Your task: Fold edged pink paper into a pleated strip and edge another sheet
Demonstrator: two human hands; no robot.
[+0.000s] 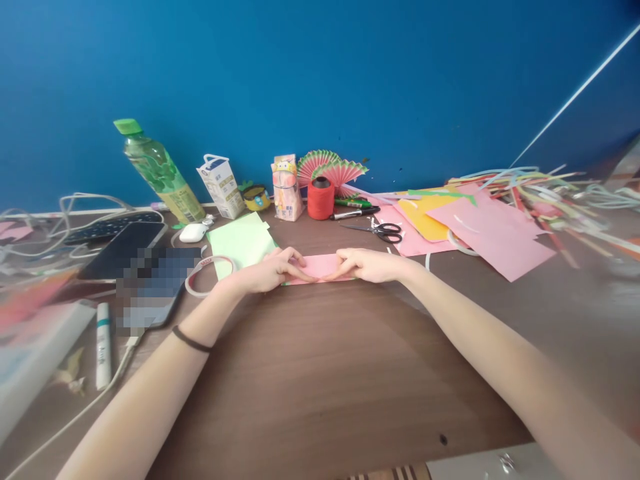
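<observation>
A small piece of pink paper (321, 265) lies on the brown desk, with a thin green line along its near edge. My left hand (269, 270) is closed at its left end, index finger and thumb on the near edge. At the other end my right hand (371, 265) grips the paper in the same way, its fingertips close to those of the left. Light green sheets (240, 239) lie just behind my left hand. Black-handled scissors (386, 231) rest beyond my right hand. Both hands cover the paper's ends.
A roll of tape (189, 283) and a phone (163, 293) lie left of my forearm. Along the wall stand a green-capped bottle (165, 173), a carton (223, 187) and a red thread spool (321, 201). Pink sheets (493, 227) and paper strips (555, 200) spread right.
</observation>
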